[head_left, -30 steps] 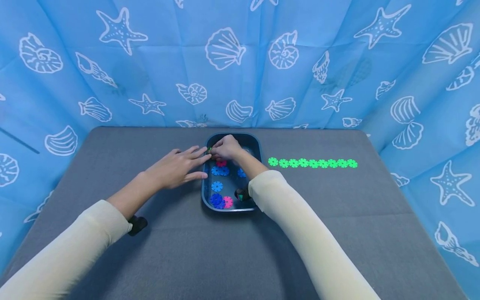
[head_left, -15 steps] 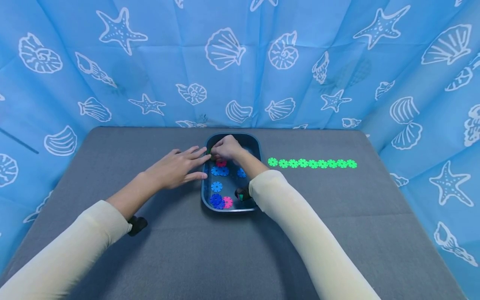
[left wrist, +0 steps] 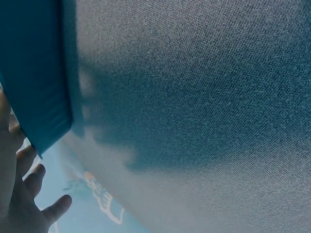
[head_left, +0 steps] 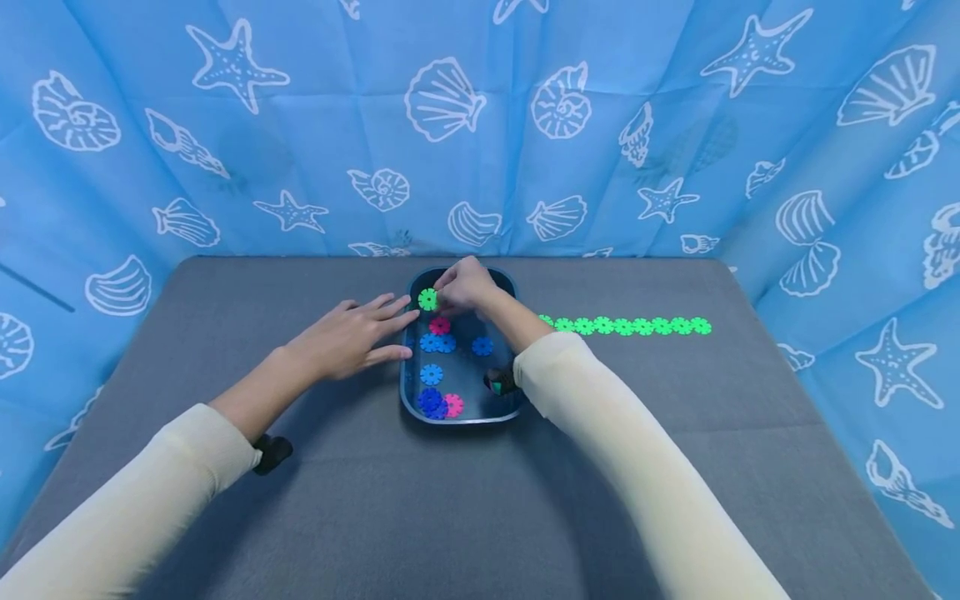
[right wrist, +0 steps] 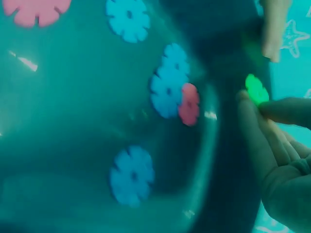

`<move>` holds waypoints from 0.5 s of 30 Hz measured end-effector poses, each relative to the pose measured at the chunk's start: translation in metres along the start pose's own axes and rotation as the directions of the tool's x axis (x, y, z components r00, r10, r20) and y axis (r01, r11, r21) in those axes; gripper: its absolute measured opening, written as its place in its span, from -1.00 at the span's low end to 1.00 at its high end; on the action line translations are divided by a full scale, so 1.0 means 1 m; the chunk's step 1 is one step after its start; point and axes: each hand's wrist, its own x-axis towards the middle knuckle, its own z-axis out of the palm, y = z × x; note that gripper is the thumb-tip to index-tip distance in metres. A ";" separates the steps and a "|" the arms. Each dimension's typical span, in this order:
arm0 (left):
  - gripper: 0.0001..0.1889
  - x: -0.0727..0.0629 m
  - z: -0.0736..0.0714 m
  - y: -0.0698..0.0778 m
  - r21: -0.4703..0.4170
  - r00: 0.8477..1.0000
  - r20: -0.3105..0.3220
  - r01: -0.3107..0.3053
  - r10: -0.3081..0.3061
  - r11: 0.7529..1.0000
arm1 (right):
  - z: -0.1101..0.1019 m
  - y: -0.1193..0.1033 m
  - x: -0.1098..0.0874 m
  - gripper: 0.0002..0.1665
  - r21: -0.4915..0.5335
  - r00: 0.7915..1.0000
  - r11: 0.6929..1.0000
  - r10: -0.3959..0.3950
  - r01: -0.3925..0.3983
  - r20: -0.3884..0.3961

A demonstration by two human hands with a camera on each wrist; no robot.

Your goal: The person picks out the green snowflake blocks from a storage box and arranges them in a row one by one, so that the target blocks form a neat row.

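A dark rectangular tray (head_left: 465,420) stands on the grey table, holding several notched plastic discs. Inside its far left part, my right hand (head_left: 467,285) pinches a green notched disc (head_left: 427,299) between thumb and fingertips; the right wrist view shows the same green disc (right wrist: 256,89) at the fingertips. My left hand (head_left: 348,340) rests on the tray's left rim, fingers spread and fairly straight. The left wrist view shows the fingers (left wrist: 28,162) along the tray's outer wall (left wrist: 34,73). Below the green disc lie a red disc (head_left: 439,326) and blue discs (head_left: 438,343).
A row of overlapping green discs (head_left: 641,327) lies on the table right of the tray, its left end partly behind my right forearm. Near the tray's front are dark blue discs (head_left: 431,402) and a pink disc (head_left: 453,406). A blue shell-patterned curtain (head_left: 480,125) hangs behind.
My right hand has shifted slightly right and up from the tray's left wall, the green disc now showing plainly in its fingers. My left hand stays on the rim.
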 end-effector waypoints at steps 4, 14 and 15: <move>-0.24 0.000 0.000 -0.001 0.011 1.000 -0.007 0.004 -0.004 1.000 | -0.015 -0.007 -0.014 -0.75 -0.058 0.999 0.997 -0.050 0.051 0.008; -0.25 -0.001 0.001 0.000 0.017 1.000 -0.026 -0.006 0.006 1.000 | -0.075 0.004 -0.052 -0.74 -0.156 0.996 0.984 -0.085 0.089 0.034; -0.25 -0.001 0.001 0.001 0.017 1.000 -0.027 -0.006 0.007 1.000 | -0.082 0.007 -0.057 -0.75 -0.162 0.996 0.983 -0.083 0.087 0.033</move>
